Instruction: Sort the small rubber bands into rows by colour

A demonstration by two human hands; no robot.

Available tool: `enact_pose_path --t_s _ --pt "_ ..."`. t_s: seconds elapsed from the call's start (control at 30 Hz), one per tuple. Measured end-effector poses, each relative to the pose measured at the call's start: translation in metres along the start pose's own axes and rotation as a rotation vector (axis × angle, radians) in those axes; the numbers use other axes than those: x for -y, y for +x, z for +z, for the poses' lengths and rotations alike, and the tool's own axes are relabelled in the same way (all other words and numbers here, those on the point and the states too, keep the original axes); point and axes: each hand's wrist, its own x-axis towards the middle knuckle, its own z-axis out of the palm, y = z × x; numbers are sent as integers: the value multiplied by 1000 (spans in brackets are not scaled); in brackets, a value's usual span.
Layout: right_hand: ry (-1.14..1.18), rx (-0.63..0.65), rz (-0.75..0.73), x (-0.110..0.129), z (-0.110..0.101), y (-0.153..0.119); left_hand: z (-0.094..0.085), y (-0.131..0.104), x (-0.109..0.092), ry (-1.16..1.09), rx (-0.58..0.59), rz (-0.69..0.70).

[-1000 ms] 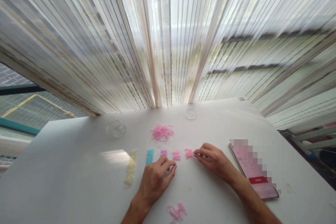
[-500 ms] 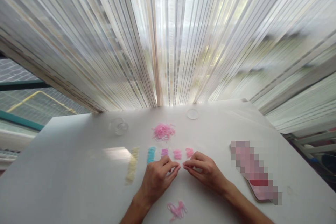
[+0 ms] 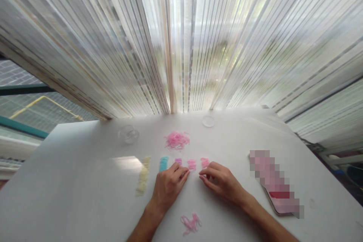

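My left hand (image 3: 170, 182) is closed in a pinch, fingertips just below a small pink bundle (image 3: 192, 164). Whatever it pinches is too small to make out. My right hand (image 3: 222, 180) has thumb and forefinger drawn together below a coral-pink bundle (image 3: 204, 162); I cannot make out anything between them. The bundles look like thin elastic loops laid in rows. A purple bundle (image 3: 178, 161) is partly behind my left hand, beside a blue row (image 3: 163, 163) and a longer pale yellow row (image 3: 143, 177). A loose pink pile (image 3: 177, 140) lies beyond them.
Several pink loops (image 3: 191, 223) lie between my forearms on the white table (image 3: 85, 196). A clear round container (image 3: 128, 134) stands at the back left, a clear disc (image 3: 208, 121) at the back. A phone-like pink object (image 3: 279, 200), partly pixelated, lies right. Striped curtains (image 3: 181, 45) hang behind.
My hands have moved apart: the left has shifted left and slightly away from me, toward the pink bundle. The right has moved little. The bundles stay in place.
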Motion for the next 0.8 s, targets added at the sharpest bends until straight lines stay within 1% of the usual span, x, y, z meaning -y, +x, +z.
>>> enact_pose_path --t_s 0.37,0.63,0.8 --pt "-18 23 -5 0 -1 1 2 -1 -2 15 -5 -15" --pt "-8 49 22 0 -1 0 3 -1 -3 4 14 -75" --pt "-29 115 27 1 0 -1 0 0 -6 -16 21 -96"
